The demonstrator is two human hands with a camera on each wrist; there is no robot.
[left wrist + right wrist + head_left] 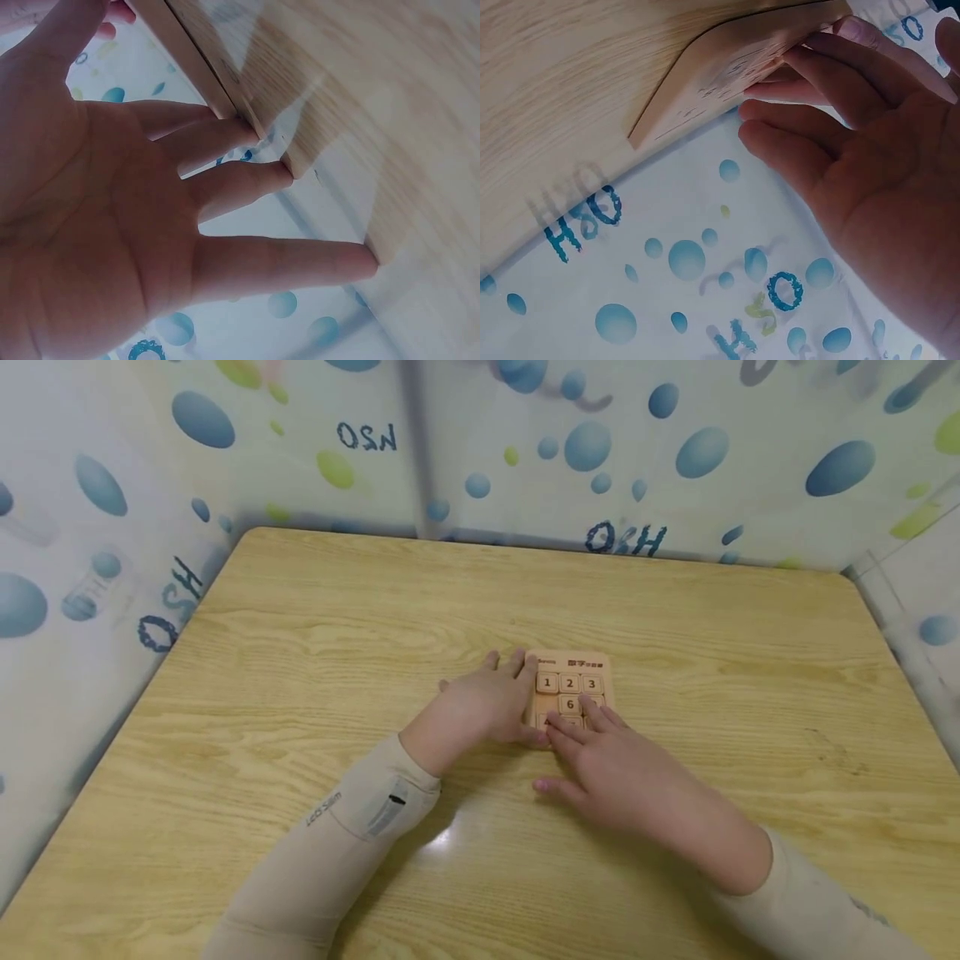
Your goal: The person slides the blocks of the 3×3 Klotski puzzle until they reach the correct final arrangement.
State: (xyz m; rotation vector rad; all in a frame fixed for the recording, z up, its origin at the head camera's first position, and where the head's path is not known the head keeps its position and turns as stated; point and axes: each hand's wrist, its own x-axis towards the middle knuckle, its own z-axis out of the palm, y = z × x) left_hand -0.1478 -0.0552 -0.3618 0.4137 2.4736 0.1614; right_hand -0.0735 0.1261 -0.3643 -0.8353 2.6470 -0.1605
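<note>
Wood-grain table [375,610], bubble-print walls [480,485]. Number slide puzzle [570,693] sits between the hands. Left hand [487,697] spread at its left edge; right hand [615,768] fingers extended over lower tiles [573,722], gripping nothing visible. Top row [570,682] reads 1-2-3, looks done; middle row starts gap, 6 tile [570,704]: likely unsorted, rest partly hidden.

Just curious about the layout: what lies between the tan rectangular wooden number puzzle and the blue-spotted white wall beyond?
Between puzzle and wall, the head view shows only bare yellowish woodgrain tabletop.
</note>
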